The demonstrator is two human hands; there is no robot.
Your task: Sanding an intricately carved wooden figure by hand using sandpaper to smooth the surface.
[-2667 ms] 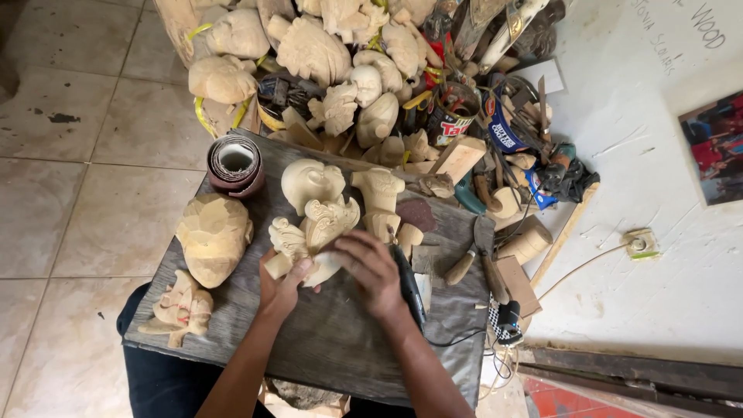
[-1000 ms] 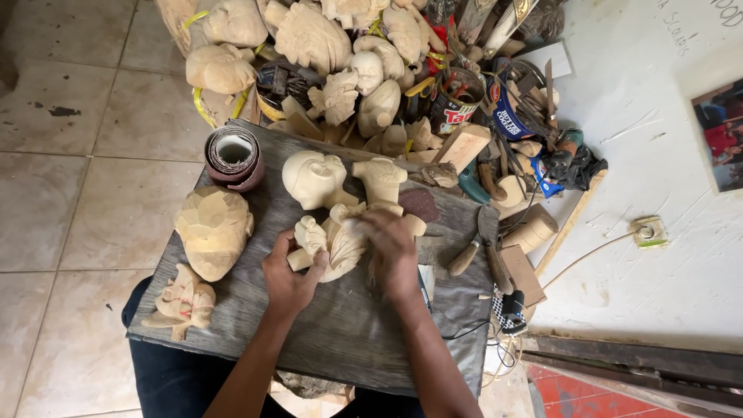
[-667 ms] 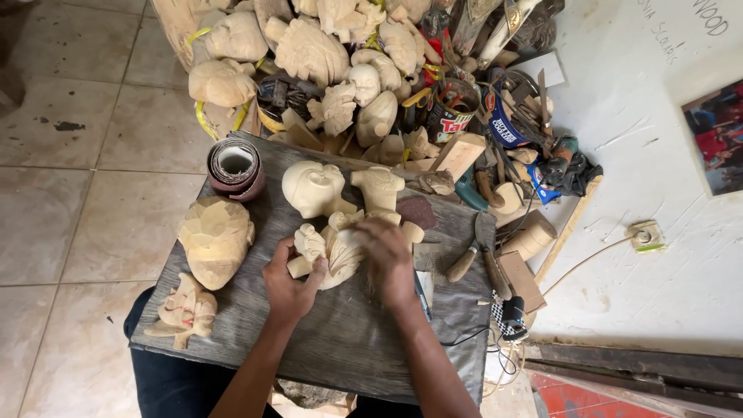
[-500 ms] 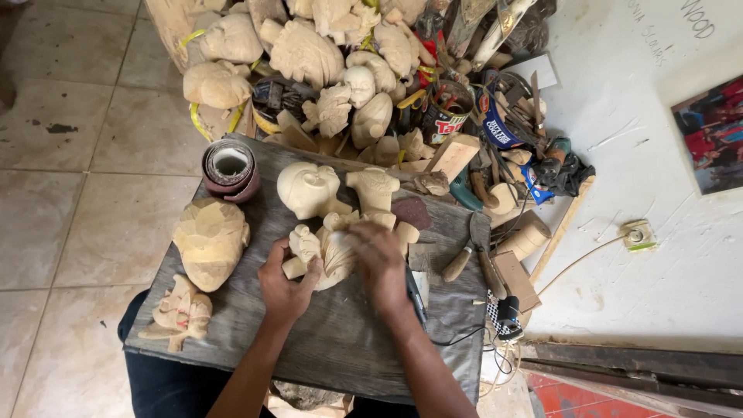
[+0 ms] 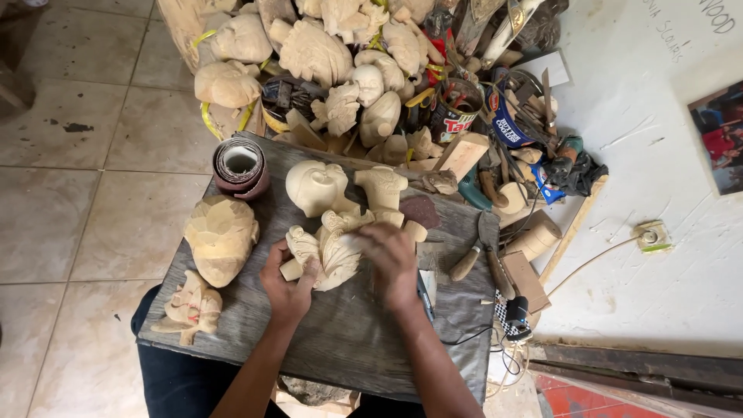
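A pale wooden carving [image 5: 329,249] with wing-like ridges lies in the middle of a grey wooden board [image 5: 340,340] across my lap. My left hand [image 5: 288,285] grips its left end from below. My right hand [image 5: 389,259] rests on its right side, fingers curled against the wood; whether it holds a small piece of something I cannot tell. Just beyond stand a rounded head carving [image 5: 313,186] and a lighter figure carving [image 5: 381,188].
A rough mask blank [image 5: 220,236] and a small carved figure [image 5: 190,307] lie at the board's left. A sandpaper roll [image 5: 241,165] stands at its far left corner. A heap of carvings [image 5: 313,54], tins and tools [image 5: 484,251] crowds the far and right sides.
My hands have stayed on the carving, shifting slightly; my right hand has slid along its right side. The camera has moved a little.
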